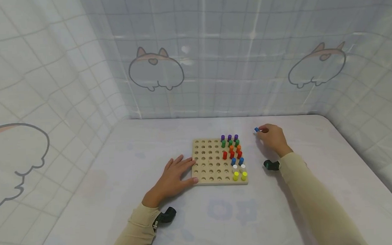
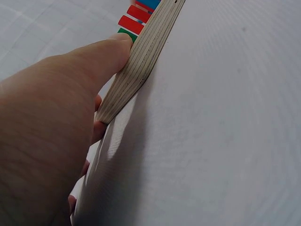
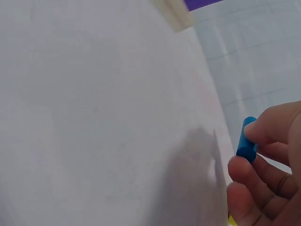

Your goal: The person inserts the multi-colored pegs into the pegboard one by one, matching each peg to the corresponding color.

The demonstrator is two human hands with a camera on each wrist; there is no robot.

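While the blue peg (image 1: 256, 129) sits pinched in the right hand's (image 1: 272, 138) fingertips, just off the wooden board's (image 1: 214, 177) far right corner, it is best kept upright — the left hand (image 1: 172, 177), fingers flat, presses the board's left edge steady — and lowered squarely beside the other blue pegs (image 1: 237, 160).

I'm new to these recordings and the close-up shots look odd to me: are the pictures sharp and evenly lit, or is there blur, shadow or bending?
Head view: soft even light, curved wide-angle edges, faint glare on the curtain. Left wrist view: left hand fills the frame, slightly soft; board edge sharp, casting a gentle shadow. Right wrist view: hazy overall; blue peg in the right hand is clearer, with a dim shadow beside it.
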